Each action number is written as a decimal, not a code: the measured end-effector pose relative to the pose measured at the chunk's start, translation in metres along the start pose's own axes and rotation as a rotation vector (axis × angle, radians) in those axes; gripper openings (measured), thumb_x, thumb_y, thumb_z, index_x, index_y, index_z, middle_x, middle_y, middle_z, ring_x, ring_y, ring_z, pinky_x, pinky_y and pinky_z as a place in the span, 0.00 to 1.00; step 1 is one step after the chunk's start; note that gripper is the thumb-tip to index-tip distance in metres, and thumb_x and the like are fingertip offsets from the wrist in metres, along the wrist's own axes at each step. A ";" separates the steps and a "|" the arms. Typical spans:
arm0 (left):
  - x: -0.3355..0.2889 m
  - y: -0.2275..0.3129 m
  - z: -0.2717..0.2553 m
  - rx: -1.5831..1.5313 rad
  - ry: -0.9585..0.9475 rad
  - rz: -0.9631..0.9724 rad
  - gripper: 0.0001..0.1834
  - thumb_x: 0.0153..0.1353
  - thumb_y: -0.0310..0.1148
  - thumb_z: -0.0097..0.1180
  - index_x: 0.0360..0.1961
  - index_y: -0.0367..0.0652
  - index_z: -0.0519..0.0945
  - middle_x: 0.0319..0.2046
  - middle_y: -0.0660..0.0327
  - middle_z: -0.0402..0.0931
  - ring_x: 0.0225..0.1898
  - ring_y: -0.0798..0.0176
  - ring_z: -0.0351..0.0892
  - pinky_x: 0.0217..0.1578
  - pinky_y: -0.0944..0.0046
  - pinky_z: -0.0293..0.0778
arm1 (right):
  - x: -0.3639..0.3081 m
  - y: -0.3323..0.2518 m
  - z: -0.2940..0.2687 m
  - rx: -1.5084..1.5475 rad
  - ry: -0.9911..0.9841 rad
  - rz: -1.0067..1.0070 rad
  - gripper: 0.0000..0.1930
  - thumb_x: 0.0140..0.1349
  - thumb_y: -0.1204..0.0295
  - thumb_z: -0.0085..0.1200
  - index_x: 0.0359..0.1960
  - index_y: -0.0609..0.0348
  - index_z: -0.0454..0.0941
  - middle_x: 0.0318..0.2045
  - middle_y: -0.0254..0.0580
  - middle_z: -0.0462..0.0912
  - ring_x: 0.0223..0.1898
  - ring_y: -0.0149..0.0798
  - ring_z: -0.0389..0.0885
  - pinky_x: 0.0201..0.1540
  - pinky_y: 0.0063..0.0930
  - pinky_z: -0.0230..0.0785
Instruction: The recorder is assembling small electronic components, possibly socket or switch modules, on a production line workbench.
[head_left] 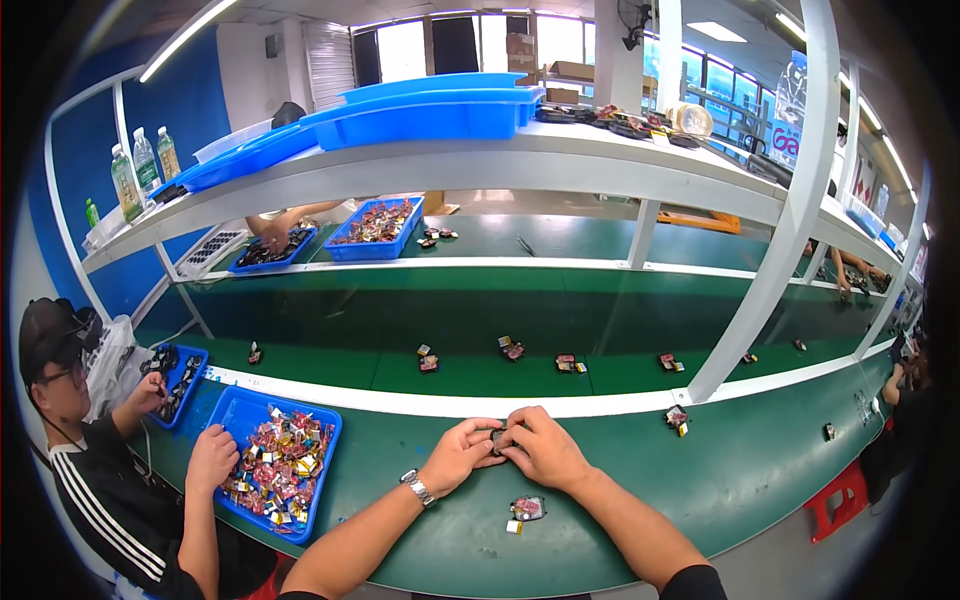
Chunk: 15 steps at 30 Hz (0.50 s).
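Over the green table my left hand [458, 460], a metal watch on its wrist, and my right hand [546, 448] meet with bent fingers. Both pinch one small dark piece [497, 436], mostly covered by the fingers; its kind cannot be made out. Closer to me lies a small assembly with a reddish circuit board [527, 508] in a dark frame. A small white-and-yellow block [514, 526] sits against its lower edge. Left of my hands stands a blue tray [333, 440] heaped with similar red boards and white-and-yellow blocks.
A co-worker [90, 440] sits at the left, one hand at the tray's edge. Another blue tray [203, 365] holds dark parts. Beyond a white rail [440, 405], several assemblies lie spaced along a green surface [330, 365]. A shelf [450, 165] on white posts crosses above, carrying blue trays.
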<state>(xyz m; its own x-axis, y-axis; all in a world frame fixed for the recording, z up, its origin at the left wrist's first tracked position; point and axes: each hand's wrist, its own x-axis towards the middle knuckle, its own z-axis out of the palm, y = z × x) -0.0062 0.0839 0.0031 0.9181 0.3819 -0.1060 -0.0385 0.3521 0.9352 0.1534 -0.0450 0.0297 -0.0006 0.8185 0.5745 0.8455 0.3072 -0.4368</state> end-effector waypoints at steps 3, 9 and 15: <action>0.000 0.000 0.002 0.022 0.000 0.017 0.19 0.70 0.22 0.43 0.61 0.37 0.66 0.52 0.54 0.76 0.53 0.61 0.79 0.57 0.60 0.78 | 0.003 -0.003 -0.004 0.040 -0.026 -0.002 0.10 0.51 0.78 0.63 0.33 0.56 0.77 0.37 0.39 0.74 0.42 0.45 0.75 0.45 0.37 0.72; 0.000 0.003 0.004 0.050 -0.003 0.008 0.18 0.70 0.20 0.42 0.61 0.36 0.66 0.52 0.53 0.76 0.53 0.61 0.78 0.57 0.60 0.78 | -0.002 0.009 -0.001 0.045 -0.087 -0.001 0.10 0.51 0.77 0.63 0.35 0.54 0.78 0.34 0.37 0.74 0.39 0.44 0.75 0.45 0.37 0.71; 0.000 0.002 0.001 0.031 -0.020 0.014 0.19 0.69 0.20 0.44 0.61 0.37 0.66 0.53 0.53 0.75 0.53 0.62 0.78 0.57 0.60 0.77 | 0.000 -0.001 -0.005 0.014 0.004 -0.011 0.07 0.52 0.75 0.65 0.33 0.54 0.82 0.42 0.39 0.75 0.48 0.45 0.73 0.50 0.37 0.70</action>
<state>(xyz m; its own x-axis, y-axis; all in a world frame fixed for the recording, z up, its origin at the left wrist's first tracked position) -0.0056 0.0833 0.0050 0.9252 0.3696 -0.0866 -0.0392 0.3199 0.9467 0.1554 -0.0477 0.0343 -0.0075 0.8133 0.5817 0.8376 0.3229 -0.4406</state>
